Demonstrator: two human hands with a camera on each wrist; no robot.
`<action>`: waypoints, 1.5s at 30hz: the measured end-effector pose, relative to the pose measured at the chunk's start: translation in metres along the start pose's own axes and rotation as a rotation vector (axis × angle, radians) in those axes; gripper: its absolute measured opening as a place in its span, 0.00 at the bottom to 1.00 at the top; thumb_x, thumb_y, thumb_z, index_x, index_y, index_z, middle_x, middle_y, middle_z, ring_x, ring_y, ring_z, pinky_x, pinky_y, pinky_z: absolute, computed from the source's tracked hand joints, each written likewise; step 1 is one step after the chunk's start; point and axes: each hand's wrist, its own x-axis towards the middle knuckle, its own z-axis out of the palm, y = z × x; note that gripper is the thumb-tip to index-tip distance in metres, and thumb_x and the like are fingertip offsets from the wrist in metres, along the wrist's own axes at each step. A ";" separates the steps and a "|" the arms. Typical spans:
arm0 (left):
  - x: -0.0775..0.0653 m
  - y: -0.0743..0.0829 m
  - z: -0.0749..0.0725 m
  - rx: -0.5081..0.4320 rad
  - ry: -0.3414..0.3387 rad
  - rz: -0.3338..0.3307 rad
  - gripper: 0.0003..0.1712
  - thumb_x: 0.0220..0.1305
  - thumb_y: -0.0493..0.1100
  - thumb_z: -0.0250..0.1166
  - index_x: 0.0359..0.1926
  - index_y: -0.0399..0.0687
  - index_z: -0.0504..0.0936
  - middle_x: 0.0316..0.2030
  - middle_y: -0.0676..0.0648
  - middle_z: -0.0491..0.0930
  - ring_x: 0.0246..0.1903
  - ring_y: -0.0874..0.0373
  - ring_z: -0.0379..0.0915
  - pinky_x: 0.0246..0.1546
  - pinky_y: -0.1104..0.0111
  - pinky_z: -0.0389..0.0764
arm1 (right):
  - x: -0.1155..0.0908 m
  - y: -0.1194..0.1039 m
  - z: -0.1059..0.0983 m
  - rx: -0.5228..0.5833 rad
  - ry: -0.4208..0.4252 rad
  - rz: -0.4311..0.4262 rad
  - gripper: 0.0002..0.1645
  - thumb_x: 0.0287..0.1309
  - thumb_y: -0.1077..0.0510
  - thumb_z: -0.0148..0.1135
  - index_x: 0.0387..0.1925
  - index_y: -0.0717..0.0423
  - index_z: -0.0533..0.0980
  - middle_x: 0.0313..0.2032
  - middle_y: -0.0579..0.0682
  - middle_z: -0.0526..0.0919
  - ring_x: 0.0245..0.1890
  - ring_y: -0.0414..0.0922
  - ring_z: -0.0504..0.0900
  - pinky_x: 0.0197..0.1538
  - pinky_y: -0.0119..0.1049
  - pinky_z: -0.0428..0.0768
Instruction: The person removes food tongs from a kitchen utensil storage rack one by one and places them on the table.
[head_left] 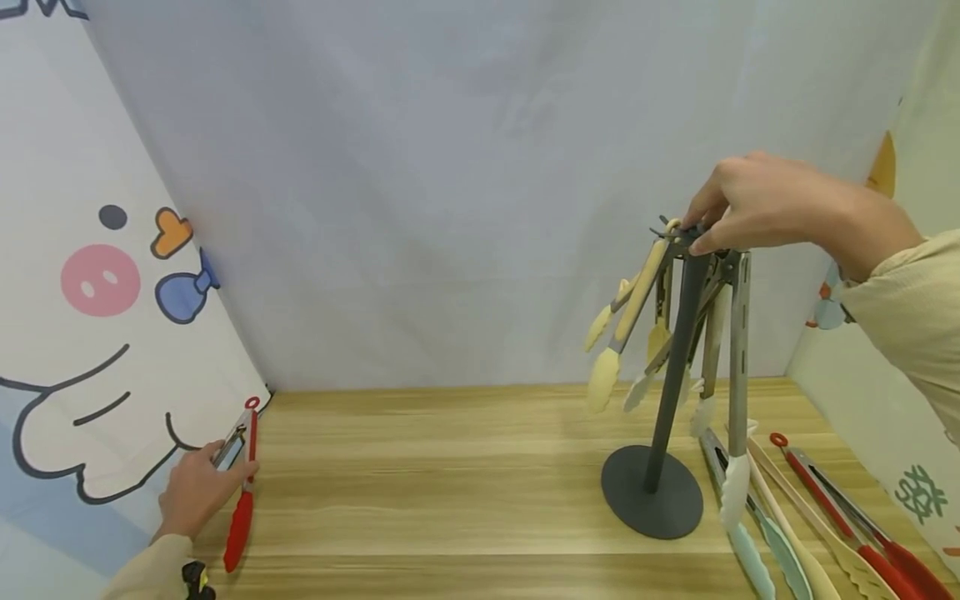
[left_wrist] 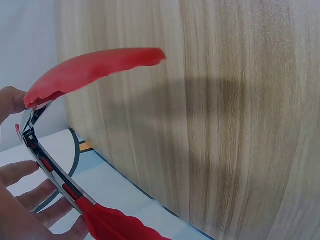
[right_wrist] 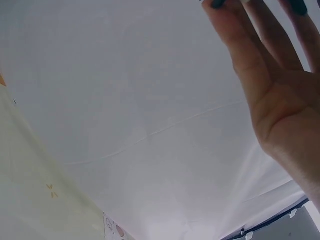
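At the table's left edge my left hand (head_left: 197,492) holds red-tipped metal tongs (head_left: 239,532), thumb on one arm and fingers along the other. The left wrist view shows the two red scalloped heads (left_wrist: 100,70) spread wide apart. On the right, my right hand (head_left: 780,200) grips the top of a dark grey utensil stand (head_left: 670,400) from above. Tongs with cream heads (head_left: 603,379) and tongs with white heads (head_left: 738,358) hang around its post. Only dark bits at the fingertips show in the right wrist view.
Right of the stand's round base (head_left: 618,492) lie another pair of red tongs (head_left: 821,500), tongs with pale green heads (head_left: 750,558) and a cream slotted utensil (head_left: 855,567). A grey-white cloth backdrop (head_left: 420,208) rises behind the wooden table (head_left: 420,475); printed cloths flank both sides.
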 end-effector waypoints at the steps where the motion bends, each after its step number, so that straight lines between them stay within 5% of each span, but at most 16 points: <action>1: 0.000 0.000 0.001 0.003 -0.004 0.003 0.54 0.55 0.69 0.60 0.63 0.25 0.62 0.53 0.21 0.64 0.50 0.26 0.64 0.35 0.38 0.70 | 0.000 0.001 0.000 0.002 0.000 -0.001 0.25 0.55 0.51 0.65 0.51 0.62 0.79 0.45 0.63 0.81 0.44 0.58 0.79 0.43 0.56 0.74; 24: 0.008 -0.017 0.014 0.068 -0.113 -0.034 0.54 0.55 0.70 0.59 0.61 0.25 0.61 0.50 0.21 0.63 0.49 0.24 0.62 0.37 0.31 0.64 | -0.002 0.006 0.000 0.031 0.002 -0.038 0.23 0.53 0.54 0.66 0.51 0.58 0.80 0.49 0.61 0.80 0.51 0.62 0.75 0.48 0.59 0.71; 45: 0.000 -0.015 0.028 0.059 -0.111 -0.076 0.53 0.53 0.68 0.62 0.59 0.25 0.62 0.48 0.22 0.67 0.47 0.26 0.64 0.39 0.32 0.63 | -0.007 0.012 0.002 0.080 -0.011 -0.050 0.22 0.52 0.58 0.68 0.51 0.55 0.81 0.55 0.61 0.77 0.44 0.55 0.82 0.45 0.55 0.75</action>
